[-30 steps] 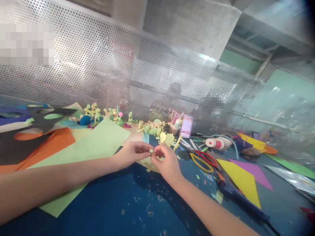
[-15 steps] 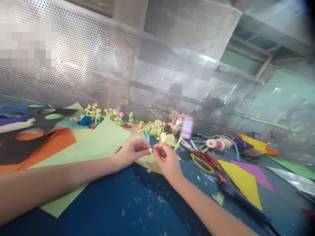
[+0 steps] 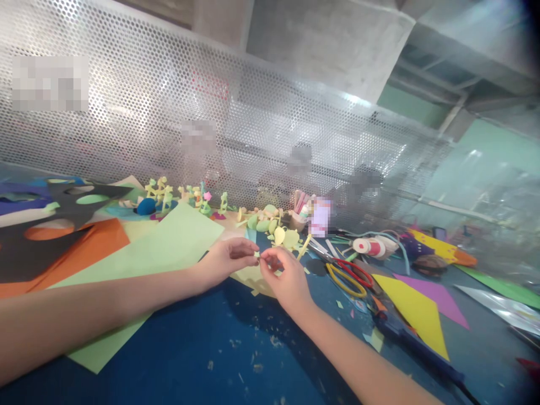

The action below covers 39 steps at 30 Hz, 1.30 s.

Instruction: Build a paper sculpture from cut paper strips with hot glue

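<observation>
Near the middle, my left hand (image 3: 231, 257) is closed in a pinch on a tiny pale-green piece (image 3: 257, 256), mostly covered by the fingertips. My right hand (image 3: 287, 275) meets it from the right, thumb and forefinger pinched together at the same spot. What the right fingers hold, if anything, is too small to make out. Beneath the hands lies a pale yellow sheet (image 3: 253, 280). A light green sheet (image 3: 169, 247) extends under my left forearm. Just beyond the hands sit several pale yellow-green cut-out shapes (image 3: 291, 239).
Right of my hands lie scissors (image 3: 348, 278) with red and yellow handles, a blue glue gun (image 3: 415, 343), a spool (image 3: 371, 246) and a yellow sheet (image 3: 415, 312). Small paper figures (image 3: 162, 194) stand at the back left, before a perforated metal screen (image 3: 253, 124). Orange (image 3: 101, 242) and black sheets (image 3: 37, 253) lie left.
My right hand has shifted slightly left, bringing its fingertips against those of my left hand. The left hand and the things on the table stay put.
</observation>
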Each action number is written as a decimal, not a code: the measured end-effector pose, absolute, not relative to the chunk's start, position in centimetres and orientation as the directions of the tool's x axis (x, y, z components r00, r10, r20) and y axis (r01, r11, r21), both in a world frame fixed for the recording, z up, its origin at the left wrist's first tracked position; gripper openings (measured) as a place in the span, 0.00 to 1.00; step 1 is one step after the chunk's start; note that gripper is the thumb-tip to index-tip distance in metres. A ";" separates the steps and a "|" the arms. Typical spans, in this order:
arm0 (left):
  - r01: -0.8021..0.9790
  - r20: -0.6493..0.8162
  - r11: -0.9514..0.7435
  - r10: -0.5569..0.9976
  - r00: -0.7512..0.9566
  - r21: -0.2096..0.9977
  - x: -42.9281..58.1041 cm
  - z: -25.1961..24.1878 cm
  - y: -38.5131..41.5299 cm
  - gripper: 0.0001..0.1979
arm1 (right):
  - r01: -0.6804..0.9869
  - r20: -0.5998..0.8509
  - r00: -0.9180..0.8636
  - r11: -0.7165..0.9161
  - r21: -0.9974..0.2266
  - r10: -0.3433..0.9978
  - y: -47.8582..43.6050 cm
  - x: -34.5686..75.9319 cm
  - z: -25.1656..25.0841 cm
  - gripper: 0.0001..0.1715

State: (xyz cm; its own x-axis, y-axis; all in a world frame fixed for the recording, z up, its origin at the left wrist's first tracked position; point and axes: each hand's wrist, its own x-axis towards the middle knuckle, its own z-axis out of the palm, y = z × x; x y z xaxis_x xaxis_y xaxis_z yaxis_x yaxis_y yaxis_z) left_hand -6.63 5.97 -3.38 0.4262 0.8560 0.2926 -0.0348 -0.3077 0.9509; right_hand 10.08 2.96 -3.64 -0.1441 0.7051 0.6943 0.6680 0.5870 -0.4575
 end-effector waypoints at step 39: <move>0.020 0.337 -0.383 0.836 0.433 0.924 -6.7 -4.1 6.5 0.10 | 0.617 0.639 -0.207 0.606 -0.502 0.740 3.1 10.2 -3.8 0.06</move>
